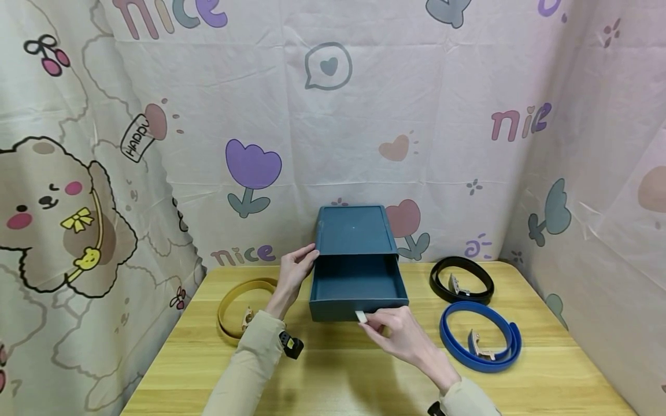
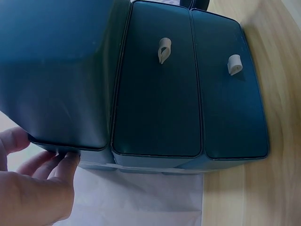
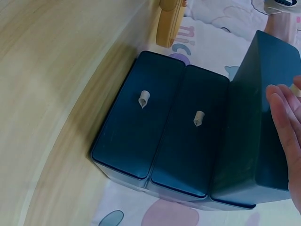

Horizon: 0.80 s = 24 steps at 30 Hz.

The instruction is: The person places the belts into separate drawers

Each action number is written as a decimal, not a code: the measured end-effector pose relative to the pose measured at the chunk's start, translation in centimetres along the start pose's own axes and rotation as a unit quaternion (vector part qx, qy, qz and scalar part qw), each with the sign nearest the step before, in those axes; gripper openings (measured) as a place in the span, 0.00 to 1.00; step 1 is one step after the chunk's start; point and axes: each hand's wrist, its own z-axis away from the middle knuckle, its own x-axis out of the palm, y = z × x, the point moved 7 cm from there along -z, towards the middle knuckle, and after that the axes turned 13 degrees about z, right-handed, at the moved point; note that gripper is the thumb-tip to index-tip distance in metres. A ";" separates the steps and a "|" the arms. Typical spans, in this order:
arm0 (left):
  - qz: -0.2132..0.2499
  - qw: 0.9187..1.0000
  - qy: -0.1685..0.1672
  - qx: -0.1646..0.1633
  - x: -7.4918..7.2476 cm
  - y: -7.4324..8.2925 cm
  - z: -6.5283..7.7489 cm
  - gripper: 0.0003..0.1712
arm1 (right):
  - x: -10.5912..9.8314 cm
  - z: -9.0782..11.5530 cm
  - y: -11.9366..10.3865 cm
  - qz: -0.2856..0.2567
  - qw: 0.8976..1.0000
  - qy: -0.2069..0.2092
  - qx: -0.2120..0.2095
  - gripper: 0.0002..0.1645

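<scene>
A dark teal drawer cabinet [image 1: 354, 228] stands against the back curtain. Its top drawer [image 1: 359, 310] is pulled well out, and the inside that shows is bare. My left hand [image 1: 293, 276] holds the cabinet's upper left corner; in the left wrist view its thumb and bent fingers [image 2: 68, 167] lie on both sides of that edge. Between thumb and fingertips, my right hand [image 1: 398, 335] pinches the pale pull tab [image 1: 361, 316] on the drawer front. Two lower drawers, each with a tab [image 2: 164, 50], sit pushed in below, seen in both wrist views.
Left of the cabinet lies a coiled yellow belt [image 1: 224, 312], partly behind the left forearm. To the right are a coiled black belt [image 1: 486, 277] and a coiled blue belt [image 1: 476, 362] with metal buckles. A printed curtain [image 1: 364, 115] surrounds the wooden table [image 1: 333, 381].
</scene>
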 end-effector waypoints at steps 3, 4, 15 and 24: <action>0.000 1.000 0.000 0.000 0.0 0.0 -0.1 0.25 | -0.2 0.0 -0.2 0.002 1.000 0.004 -0.011 0.10; 0.002 1.000 0.000 0.000 0.0 0.0 -0.1 0.25 | -0.2 0.0 -0.2 0.003 1.000 0.003 -0.012 0.10; 0.006 1.000 0.002 -0.004 -0.1 0.0 0.0 0.24 | -0.2 0.2 -0.8 0.010 1.000 -0.027 -0.006 0.03; 0.006 1.000 0.001 -0.008 0.1 0.1 0.2 0.25 | -0.3 0.3 -1.1 0.006 0.999 -0.034 0.001 0.02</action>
